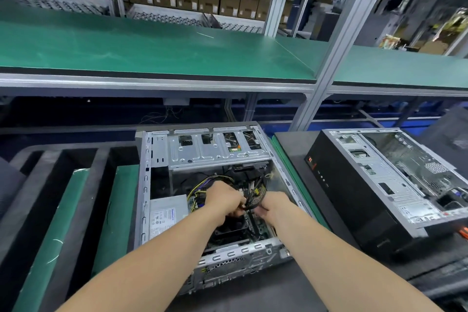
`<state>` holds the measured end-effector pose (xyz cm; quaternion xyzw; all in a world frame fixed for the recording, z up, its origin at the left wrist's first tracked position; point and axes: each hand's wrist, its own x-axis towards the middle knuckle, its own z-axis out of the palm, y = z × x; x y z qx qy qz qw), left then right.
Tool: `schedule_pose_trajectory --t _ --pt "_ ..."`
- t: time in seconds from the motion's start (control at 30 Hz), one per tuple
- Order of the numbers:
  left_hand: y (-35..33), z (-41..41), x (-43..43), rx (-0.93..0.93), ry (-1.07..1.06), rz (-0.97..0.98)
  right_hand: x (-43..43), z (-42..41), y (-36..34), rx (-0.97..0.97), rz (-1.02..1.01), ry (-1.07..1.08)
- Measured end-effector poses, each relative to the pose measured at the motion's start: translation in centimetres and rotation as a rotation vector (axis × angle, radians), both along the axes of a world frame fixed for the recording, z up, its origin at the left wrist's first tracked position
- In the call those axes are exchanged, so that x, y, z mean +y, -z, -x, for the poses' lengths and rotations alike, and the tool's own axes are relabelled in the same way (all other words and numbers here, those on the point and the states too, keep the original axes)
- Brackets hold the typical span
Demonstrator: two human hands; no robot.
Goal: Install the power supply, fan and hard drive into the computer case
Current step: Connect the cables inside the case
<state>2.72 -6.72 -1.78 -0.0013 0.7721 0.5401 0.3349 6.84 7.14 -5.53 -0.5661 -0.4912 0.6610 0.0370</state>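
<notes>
Now we reach both forearms forward into the computer case (144, 185), our left hand (222, 197) and right hand (274, 206) close together, fingers curled round a black cable bundle (255, 200) between them. The case lies on its side on the dark worktop (266, 292), open face up, long axis running away from us, drive cage (215, 154) at the far end. Its grey labelled power supply (167, 215) sits in the near-left corner.
</notes>
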Motion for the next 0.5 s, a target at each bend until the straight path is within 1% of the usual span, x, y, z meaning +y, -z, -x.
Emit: schedule_pose_trajectory --t 0.07,0.13,0.27,0.43,0.5 --pt "-0.2 -0.2 0.1 -0.047 0.031 -0.022 0.3 -0.1 0.4 -0.032 -0.086 -0.054" --pt "-0.5 -0.3 0.2 -0.049 0.06 -0.022 0.2 -0.3 0.1 -0.056 -0.187 -0.14" --pt "-1.0 -0.8 0.2 -0.075 0.126 -0.004 0.3 -1.4 -1.6 -0.075 -0.346 -0.416" --pt "-0.8 -0.8 0.1 -0.164 0.214 0.01 -0.3 -3.0 -3.3 -0.125 -0.357 -0.587" --pt "-0.5 -1.0 0.2 -0.148 0.159 -0.028 -0.3 -3.1 -3.5 -0.136 -0.43 -0.65"
